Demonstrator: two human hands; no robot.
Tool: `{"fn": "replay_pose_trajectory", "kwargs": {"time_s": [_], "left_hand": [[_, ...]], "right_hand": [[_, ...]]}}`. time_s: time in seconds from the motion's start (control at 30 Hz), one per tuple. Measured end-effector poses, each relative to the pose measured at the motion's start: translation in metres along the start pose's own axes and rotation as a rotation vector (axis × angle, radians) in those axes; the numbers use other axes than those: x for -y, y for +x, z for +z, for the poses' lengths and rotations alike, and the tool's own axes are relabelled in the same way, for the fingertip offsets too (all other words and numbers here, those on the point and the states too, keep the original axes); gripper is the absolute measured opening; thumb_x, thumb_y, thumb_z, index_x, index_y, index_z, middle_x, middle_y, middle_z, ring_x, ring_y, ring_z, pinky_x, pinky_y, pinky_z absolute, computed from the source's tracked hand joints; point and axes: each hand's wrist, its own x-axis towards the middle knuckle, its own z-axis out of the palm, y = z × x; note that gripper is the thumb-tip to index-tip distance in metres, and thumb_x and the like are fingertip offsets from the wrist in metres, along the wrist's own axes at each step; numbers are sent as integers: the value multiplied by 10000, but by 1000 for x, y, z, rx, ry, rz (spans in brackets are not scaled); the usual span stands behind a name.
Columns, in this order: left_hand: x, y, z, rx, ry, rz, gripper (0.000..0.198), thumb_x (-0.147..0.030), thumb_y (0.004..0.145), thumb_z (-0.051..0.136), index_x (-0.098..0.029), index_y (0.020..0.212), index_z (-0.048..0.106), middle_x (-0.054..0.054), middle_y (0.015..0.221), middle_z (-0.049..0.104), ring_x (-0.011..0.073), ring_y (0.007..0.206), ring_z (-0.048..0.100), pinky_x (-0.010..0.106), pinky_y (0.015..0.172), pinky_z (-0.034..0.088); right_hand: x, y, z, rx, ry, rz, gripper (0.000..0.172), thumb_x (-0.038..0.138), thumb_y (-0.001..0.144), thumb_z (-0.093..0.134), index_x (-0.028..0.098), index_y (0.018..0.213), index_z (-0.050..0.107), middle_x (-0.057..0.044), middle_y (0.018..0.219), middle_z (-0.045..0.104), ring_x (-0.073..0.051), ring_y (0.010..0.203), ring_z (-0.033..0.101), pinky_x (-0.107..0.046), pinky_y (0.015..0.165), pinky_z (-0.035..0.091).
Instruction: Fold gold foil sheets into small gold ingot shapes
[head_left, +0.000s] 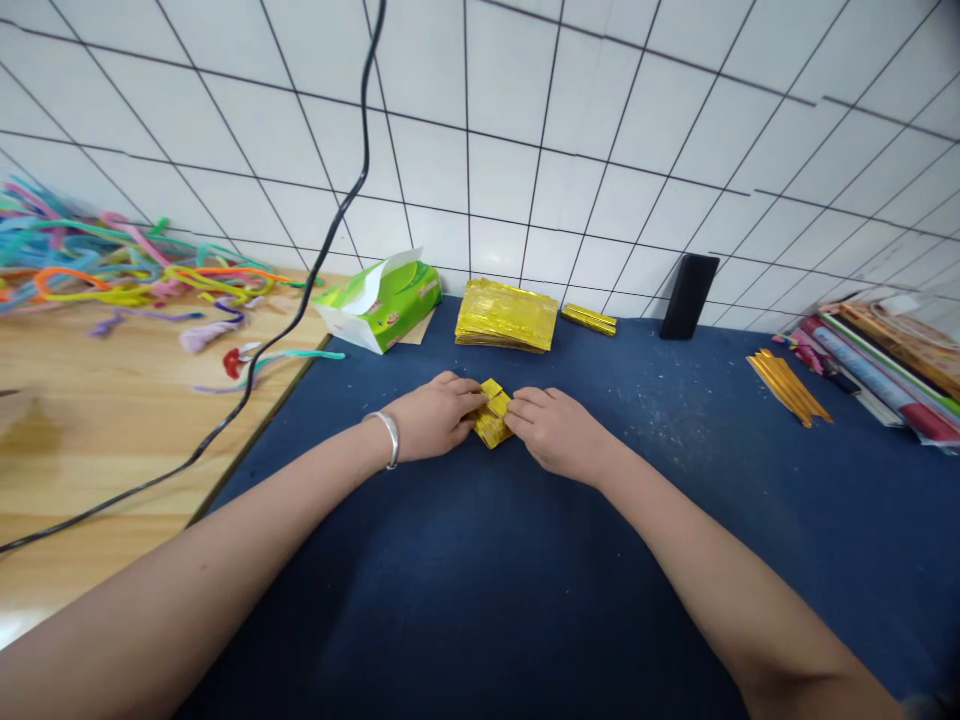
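A small piece of folded gold foil paper (493,428) lies on the dark blue table surface, with crease lines across its top. My left hand (439,415), a silver bangle at its wrist, grips the paper's left edge with fingers pressed together. On the opposite side, my right hand (559,432) has its fingers closed on the right edge. The fingertips cover both sides of the paper. Just behind stands a stack of gold foil sheets (506,315), and to its right are narrow folded gold strips (589,320).
A green tissue pack (405,305) sits at the back left. A black cable (330,235) hangs across the left. Colourful pipe cleaners (135,265) cover the wooden tabletop (90,400). A black phone-like slab (688,297) leans on the tiled wall. Orange-gold strips (787,387) and stacked books (885,370) lie right.
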Motion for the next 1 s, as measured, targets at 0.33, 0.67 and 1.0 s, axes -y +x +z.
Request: {"fn": "replay_pose_trajectory", "kwargs": {"time_s": [0.33, 0.67, 1.0], "left_hand": [[8, -5, -9, 65, -64, 51, 538, -83, 718, 443, -176, 1243, 519, 97, 1187, 537, 217, 1102, 485, 334, 985, 369], [17, -4, -3, -29, -73, 127, 440, -106, 775, 452, -243, 1181, 554, 25, 1165, 603, 196, 1084, 510, 339, 936, 400], [14, -4, 10, -112, -7, 225, 312, -204, 892, 397, -218, 1164, 550, 45, 1168, 608, 184, 1088, 530, 349, 948, 399]], "right_hand": [[5, 2, 8, -57, -35, -70, 305, 171, 955, 292, 141, 1105, 556, -88, 965, 644, -191, 884, 499, -329, 706, 334], [-24, -10, 43, -212, 170, 104, 260, 121, 897, 380, 174, 1033, 595, -75, 1018, 655, -163, 1002, 554, -296, 830, 424], [-22, -10, 32, -104, 216, 223, 202, 141, 818, 462, 178, 970, 589, -78, 1016, 635, -187, 1016, 525, -318, 846, 410]]}}
